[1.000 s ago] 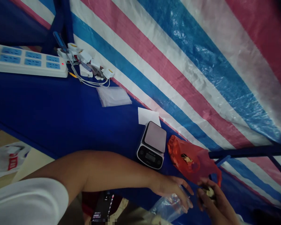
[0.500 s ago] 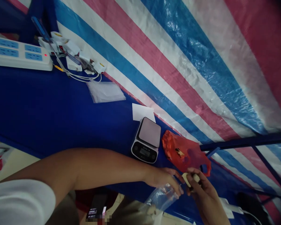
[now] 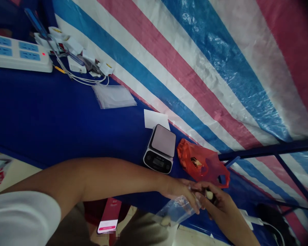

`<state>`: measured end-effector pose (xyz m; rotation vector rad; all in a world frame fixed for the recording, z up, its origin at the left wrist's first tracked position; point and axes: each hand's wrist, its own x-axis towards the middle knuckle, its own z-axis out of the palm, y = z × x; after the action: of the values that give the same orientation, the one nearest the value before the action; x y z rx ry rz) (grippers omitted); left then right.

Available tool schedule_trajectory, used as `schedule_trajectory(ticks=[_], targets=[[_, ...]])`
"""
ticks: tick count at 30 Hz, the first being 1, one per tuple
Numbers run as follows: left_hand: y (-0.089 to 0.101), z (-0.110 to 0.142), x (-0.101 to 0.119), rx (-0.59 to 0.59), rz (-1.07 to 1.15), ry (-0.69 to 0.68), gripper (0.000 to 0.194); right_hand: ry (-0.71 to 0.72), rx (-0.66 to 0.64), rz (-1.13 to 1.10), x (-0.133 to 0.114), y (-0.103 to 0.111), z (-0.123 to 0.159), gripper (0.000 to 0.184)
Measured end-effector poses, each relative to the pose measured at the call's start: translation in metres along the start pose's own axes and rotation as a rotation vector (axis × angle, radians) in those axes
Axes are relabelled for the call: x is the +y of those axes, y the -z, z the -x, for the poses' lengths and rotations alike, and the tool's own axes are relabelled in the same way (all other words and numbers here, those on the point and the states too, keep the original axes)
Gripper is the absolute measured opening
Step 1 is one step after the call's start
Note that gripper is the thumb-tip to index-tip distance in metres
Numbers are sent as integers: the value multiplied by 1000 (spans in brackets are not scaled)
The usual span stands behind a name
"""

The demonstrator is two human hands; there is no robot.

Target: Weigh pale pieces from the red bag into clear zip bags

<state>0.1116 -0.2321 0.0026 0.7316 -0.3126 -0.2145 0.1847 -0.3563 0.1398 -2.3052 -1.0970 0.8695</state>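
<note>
My left hand [image 3: 181, 193] pinches the mouth of a small clear plastic bag [image 3: 173, 212] that hangs below the table edge, with a pale piece inside near its bottom. My right hand [image 3: 215, 203] is closed on small whitish pieces [image 3: 209, 194], right at the bag's mouth and touching the left fingers. Just behind both hands lies a red plastic bag [image 3: 202, 165] with something yellowish inside. A small digital scale [image 3: 160, 148] stands to its left on the blue table [image 3: 53, 119].
A white paper slip [image 3: 155, 119] lies behind the scale, a stack of clear bags [image 3: 114, 96] farther left. A white power strip [image 3: 17, 54] and white plugs with cables [image 3: 77, 61] sit at the far left. A striped tarp [image 3: 207, 68] backs the table. A blue bar [image 3: 269, 150] crosses at right.
My right hand has moved left to the bag's mouth, bringing the whitish pieces against my left fingers. The view has shifted, so the table things sit a little higher and more left.
</note>
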Motion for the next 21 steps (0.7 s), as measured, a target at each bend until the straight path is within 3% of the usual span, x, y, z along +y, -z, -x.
schedule_trajectory(ticks=[6,11,14,21], targets=[[-2,1,7,66,72,100,73,-3,153,-36,10,13,-3,46],[-3,1,6,76,44,84,69,-20,-28,-41,13,6,-2,40],[-3,1,6,69,41,86,65,29,-43,-50,10,3,-1,33],[-4,2,8,64,62,135,72,94,142,-106,3,-1,-9,33]])
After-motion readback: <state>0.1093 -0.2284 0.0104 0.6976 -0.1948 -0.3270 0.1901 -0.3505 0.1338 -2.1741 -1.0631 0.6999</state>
